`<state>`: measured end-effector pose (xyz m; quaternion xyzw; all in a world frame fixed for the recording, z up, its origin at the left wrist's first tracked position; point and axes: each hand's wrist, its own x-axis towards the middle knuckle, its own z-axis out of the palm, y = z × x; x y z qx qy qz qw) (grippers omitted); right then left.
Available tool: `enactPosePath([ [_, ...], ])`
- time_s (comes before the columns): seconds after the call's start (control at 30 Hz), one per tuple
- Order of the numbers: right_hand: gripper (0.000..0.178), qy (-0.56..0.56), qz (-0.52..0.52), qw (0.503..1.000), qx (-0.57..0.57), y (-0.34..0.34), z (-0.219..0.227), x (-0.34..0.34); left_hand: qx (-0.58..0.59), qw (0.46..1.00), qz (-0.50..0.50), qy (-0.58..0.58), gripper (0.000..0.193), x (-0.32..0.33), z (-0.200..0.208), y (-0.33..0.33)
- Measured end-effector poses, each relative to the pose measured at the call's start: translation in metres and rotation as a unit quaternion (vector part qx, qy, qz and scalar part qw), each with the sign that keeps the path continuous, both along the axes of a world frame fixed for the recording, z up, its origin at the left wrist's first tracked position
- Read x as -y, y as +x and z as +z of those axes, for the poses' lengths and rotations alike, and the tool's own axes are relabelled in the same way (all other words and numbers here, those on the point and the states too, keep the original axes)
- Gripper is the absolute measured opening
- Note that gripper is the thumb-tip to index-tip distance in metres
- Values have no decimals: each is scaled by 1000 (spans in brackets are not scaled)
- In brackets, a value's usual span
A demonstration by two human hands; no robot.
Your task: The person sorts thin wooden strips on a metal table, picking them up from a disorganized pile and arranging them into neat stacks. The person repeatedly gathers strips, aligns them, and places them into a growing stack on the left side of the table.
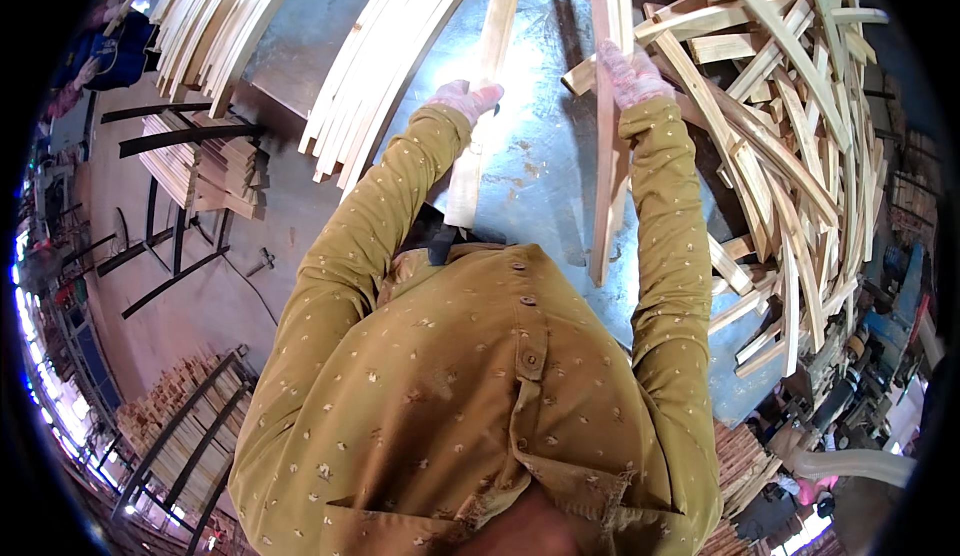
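Observation:
Both my hands wear pale, pinkish gloves. My left hand [466, 102] is closed on a light wooden strip [464, 186], its thumb over the top face. That strip runs lengthwise away from me, its near end close to my waist. To the right, my right hand [632, 76] grips a browner wooden strip [604, 181], which also points toward me. A second strip lies close along it, and I cannot tell whether the hand holds both. The fingers of the right hand are partly hidden. Under both strips is a metal tabletop [545, 176] with a bright glare.
Left of my left hand lies a row of aligned strips [385, 56], with another row [225, 26] farther left. A jumbled heap of wooden pieces [770, 116] covers the right side. Black metal racks [180, 141] and stacked wood [180, 416] stand on the floor at left.

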<state>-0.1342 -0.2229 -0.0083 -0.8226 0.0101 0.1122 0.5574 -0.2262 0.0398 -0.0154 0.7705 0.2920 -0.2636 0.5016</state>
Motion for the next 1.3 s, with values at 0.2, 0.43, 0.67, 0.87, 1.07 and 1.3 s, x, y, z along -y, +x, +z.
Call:
enactPosePath([
  [0.2, 70, -262, 174, 947, 62, -109, 9, -45, 58, 998, -32, 1, 68, 36, -7, -11],
  [0.43, 59, -341, -5, 923, 177, -353, 64, 104, 70, 991, -35, 104, 56, 87, -14, 8],
  [0.67, 72, -573, 9, 808, 137, -454, -50, 138, 47, 999, 19, 13, 62, 92, -16, 15],
  [0.87, 51, -496, 121, 857, -72, -486, -30, 189, 112, 963, -107, 221, 71, 48, -29, 41],
  [1.07, 20, -477, 25, 878, -16, -491, 36, 219, 118, 987, -73, 78, 58, -22, -51, 39],
  [1.3, 28, -422, -130, 869, 224, -327, 153, 208, 115, 944, 88, -297, 34, 15, 23, -17],
])
